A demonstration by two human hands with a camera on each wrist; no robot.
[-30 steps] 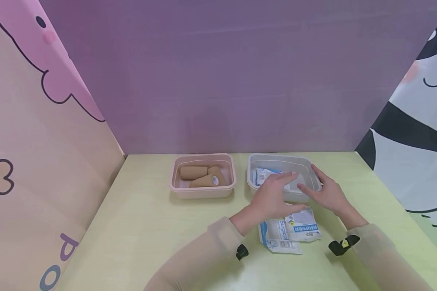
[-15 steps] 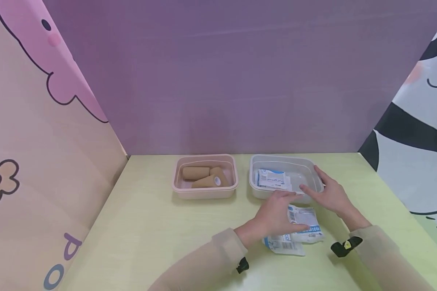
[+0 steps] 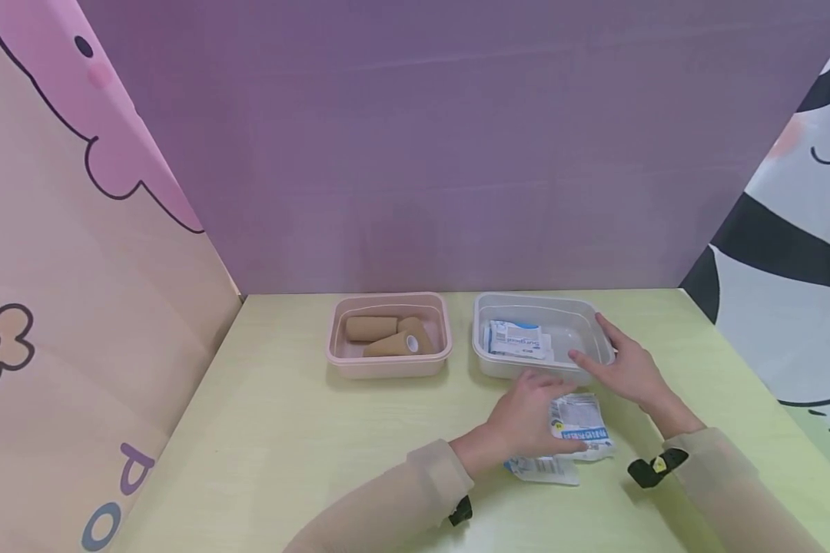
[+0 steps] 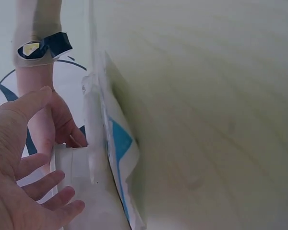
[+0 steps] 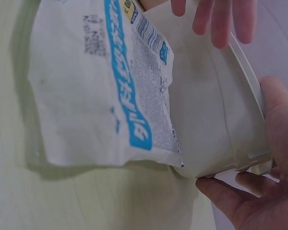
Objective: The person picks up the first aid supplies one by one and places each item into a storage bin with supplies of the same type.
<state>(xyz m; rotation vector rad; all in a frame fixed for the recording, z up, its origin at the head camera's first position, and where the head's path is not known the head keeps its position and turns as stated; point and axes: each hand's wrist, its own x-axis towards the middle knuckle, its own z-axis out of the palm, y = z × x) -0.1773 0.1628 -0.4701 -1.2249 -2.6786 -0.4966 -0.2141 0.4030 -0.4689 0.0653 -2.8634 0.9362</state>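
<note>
From the left, the pale yellow-green wooden tabletop (image 3: pixel 263 430) runs broad from its slanting side edge to one pink rectangular plastic tub (image 3: pixel 387 369), parked near the back edge, three tan cylindrical rolls (image 3: pixel 372 329) inside; a narrow lane of table, then a second tub, a whitish rectangular plastic one (image 3: pixel 493 367). In front of it, here's the left hand (image 3: pixel 519 421), thumb and fingers spread, gripping nothing; whether it touches what's below, I can't tell. Beneath, two flat white-and-blue printed packets (image 3: pixel 588 418) overlap just before the whitish tub; inside, in its left half, at least one more (image 3: pixel 516 338). And there's the right hand (image 3: pixel 632 372), thumb and fingers bent round that tub's right end, holding it, a strip of table between wrist and right edge.
</note>
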